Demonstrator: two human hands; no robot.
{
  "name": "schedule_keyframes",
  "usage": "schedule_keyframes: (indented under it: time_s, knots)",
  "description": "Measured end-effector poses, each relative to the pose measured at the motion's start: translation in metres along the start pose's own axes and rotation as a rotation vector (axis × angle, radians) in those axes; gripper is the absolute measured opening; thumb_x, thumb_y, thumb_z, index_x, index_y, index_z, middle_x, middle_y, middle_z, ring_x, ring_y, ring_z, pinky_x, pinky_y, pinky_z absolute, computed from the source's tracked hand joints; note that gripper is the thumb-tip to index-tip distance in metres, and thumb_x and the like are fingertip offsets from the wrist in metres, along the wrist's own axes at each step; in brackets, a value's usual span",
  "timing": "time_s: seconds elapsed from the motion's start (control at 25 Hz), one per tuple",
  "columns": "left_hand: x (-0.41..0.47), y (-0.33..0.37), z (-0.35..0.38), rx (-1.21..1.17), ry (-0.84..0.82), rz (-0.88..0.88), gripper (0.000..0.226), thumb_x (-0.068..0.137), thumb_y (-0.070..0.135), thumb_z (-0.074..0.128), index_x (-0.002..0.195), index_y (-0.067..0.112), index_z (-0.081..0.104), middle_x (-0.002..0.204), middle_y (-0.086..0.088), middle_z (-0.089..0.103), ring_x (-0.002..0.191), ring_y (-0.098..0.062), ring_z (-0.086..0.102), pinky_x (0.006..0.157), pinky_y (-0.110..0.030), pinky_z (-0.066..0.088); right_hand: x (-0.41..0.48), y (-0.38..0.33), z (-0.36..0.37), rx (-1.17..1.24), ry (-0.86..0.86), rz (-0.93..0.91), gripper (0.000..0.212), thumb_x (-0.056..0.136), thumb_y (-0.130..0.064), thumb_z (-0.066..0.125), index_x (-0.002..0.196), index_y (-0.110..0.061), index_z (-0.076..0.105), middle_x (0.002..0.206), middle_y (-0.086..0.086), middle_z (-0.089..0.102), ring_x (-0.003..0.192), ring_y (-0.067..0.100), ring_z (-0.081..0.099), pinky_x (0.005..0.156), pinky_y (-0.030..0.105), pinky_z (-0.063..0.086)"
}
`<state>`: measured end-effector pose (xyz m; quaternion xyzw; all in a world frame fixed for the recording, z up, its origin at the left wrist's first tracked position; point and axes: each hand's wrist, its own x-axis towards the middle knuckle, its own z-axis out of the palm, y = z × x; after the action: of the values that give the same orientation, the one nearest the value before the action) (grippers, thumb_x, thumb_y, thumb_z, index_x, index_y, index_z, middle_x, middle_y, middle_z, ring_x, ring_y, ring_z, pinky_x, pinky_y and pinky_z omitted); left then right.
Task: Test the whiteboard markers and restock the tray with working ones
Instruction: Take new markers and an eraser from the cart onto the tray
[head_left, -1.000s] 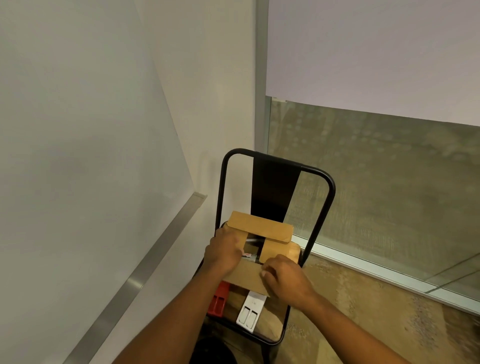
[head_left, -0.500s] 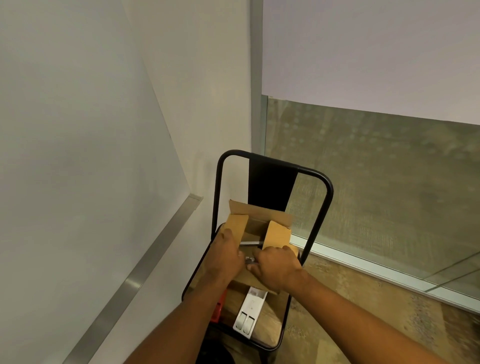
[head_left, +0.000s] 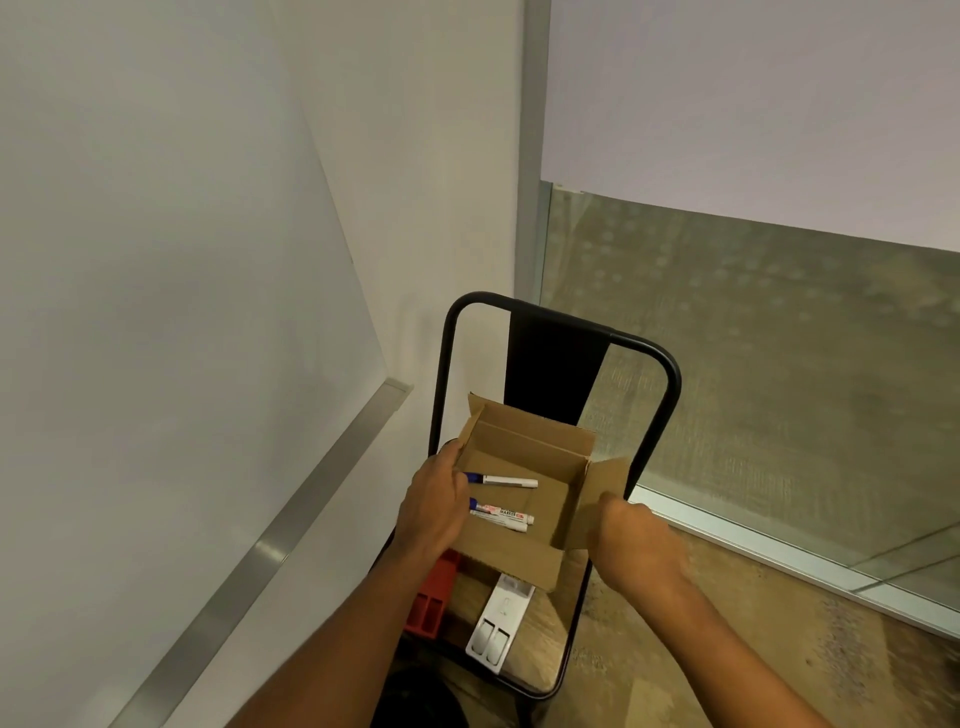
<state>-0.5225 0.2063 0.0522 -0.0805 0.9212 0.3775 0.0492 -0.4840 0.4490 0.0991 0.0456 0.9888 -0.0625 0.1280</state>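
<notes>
An open cardboard box (head_left: 524, 452) sits on a black chair's seat. Inside lie white markers with blue caps: one (head_left: 506, 481) nearer the back, and a labelled one (head_left: 504, 514) nearer me with another tight against it. My left hand (head_left: 434, 512) grips the box's left side, its fingers reaching over the edge beside the marker caps. The right flap (head_left: 602, 499) is folded outward, held by my right hand (head_left: 636, 543). The whiteboard (head_left: 156, 260) fills the left, and its metal tray ledge (head_left: 311, 499) runs along its bottom edge.
The black metal chair (head_left: 550, 332) stands in the corner against a wall and a glass panel (head_left: 779, 364). On the seat in front of the box lie a red divided holder (head_left: 431, 605) and a white flat object (head_left: 501, 626).
The box flaps, closed a second ago, are now spread open and the markers inside are exposed. My right hand has pulled the right flap outward to the right.
</notes>
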Motion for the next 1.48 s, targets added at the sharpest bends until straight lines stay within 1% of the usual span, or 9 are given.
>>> schedule_keyframes:
  time_s: [0.24,0.36,0.48,0.64,0.72,0.92,1.16,1.36,1.48]
  knots:
    - [0.002,-0.004,0.0,-0.035,0.028,-0.008,0.037,0.114,0.028,0.039,0.147,0.02,0.052,0.131,-0.005,0.068,0.11,-0.023,0.071,0.102,-0.051,0.06,0.029,-0.055,0.003,-0.506,-0.097,-0.329,0.029,0.086,-0.015,0.073,0.114,-0.017,0.066,0.103,0.01,0.06,0.092,0.026,0.063,0.071,0.037,0.049]
    - [0.003,-0.007,0.002,-0.063,0.052,-0.005,0.037,0.114,0.026,0.04,0.148,0.021,0.053,0.13,-0.004,0.069,0.109,-0.02,0.07,0.103,-0.045,0.06,0.064,-0.079,0.017,-0.381,-0.204,-0.395,0.028,0.091,-0.023,0.068,0.119,-0.015,0.065,0.108,0.009,0.062,0.094,0.025,0.064,0.08,0.036,0.055]
    - [0.004,-0.012,0.003,-0.07,0.043,0.011,0.038,0.114,0.024,0.041,0.15,0.022,0.052,0.128,-0.001,0.069,0.109,-0.016,0.069,0.103,-0.038,0.058,0.095,-0.096,0.034,-0.23,-0.328,-0.347,0.036,0.091,-0.028,0.068,0.125,-0.017,0.06,0.116,0.009,0.06,0.102,0.027,0.063,0.094,0.047,0.054]
    - [0.01,-0.017,0.003,-0.097,0.046,0.002,0.038,0.114,0.023,0.043,0.15,0.022,0.052,0.126,0.001,0.069,0.098,-0.006,0.063,0.103,-0.03,0.055,0.123,-0.109,0.053,-0.38,-0.334,-0.332,0.061,0.084,-0.029,0.074,0.139,-0.019,0.049,0.137,0.013,0.05,0.129,0.037,0.048,0.11,0.055,0.038]
    - [0.013,-0.02,0.004,-0.107,0.047,-0.014,0.039,0.113,0.024,0.044,0.152,0.021,0.051,0.128,0.002,0.067,0.097,-0.004,0.063,0.107,-0.035,0.053,0.127,-0.116,0.063,-0.442,-0.352,-0.363,0.063,0.084,-0.028,0.074,0.14,-0.019,0.047,0.137,0.013,0.05,0.13,0.037,0.046,0.11,0.055,0.037]
    - [0.018,-0.028,0.006,-0.158,0.042,-0.049,0.041,0.113,0.026,0.047,0.153,0.018,0.051,0.14,-0.006,0.066,0.124,-0.025,0.066,0.113,-0.04,0.049,0.129,-0.13,0.085,-0.392,-0.362,-0.388,0.042,0.096,-0.032,0.061,0.134,-0.021,0.049,0.123,0.007,0.062,0.116,0.029,0.059,0.101,0.05,0.047]
    - [0.014,-0.037,0.004,-0.113,0.056,-0.056,0.043,0.114,0.029,0.041,0.157,0.026,0.047,0.132,-0.001,0.069,0.089,0.002,0.057,0.099,-0.018,0.049,0.136,-0.141,0.09,-0.36,-0.524,-0.364,0.033,0.103,-0.038,0.047,0.131,-0.021,0.054,0.119,0.005,0.063,0.108,0.023,0.061,0.098,0.04,0.051]
    - [0.014,-0.037,0.003,-0.105,0.049,-0.042,0.043,0.115,0.029,0.039,0.158,0.032,0.045,0.124,0.006,0.069,0.081,0.012,0.053,0.084,0.0,0.042,0.136,-0.148,0.073,-0.395,-0.627,-0.404,0.038,0.102,-0.027,0.048,0.139,-0.02,0.05,0.111,0.005,0.06,0.099,0.02,0.059,0.096,0.035,0.052]
    - [0.015,-0.035,0.001,-0.12,0.054,-0.05,0.041,0.114,0.029,0.042,0.155,0.031,0.05,0.119,0.011,0.067,0.082,0.012,0.053,0.097,-0.016,0.046,0.136,-0.152,0.051,-0.349,-0.557,-0.396,0.035,0.1,-0.018,0.052,0.135,-0.02,0.054,0.092,0.003,0.057,0.086,0.019,0.059,0.086,0.033,0.055]
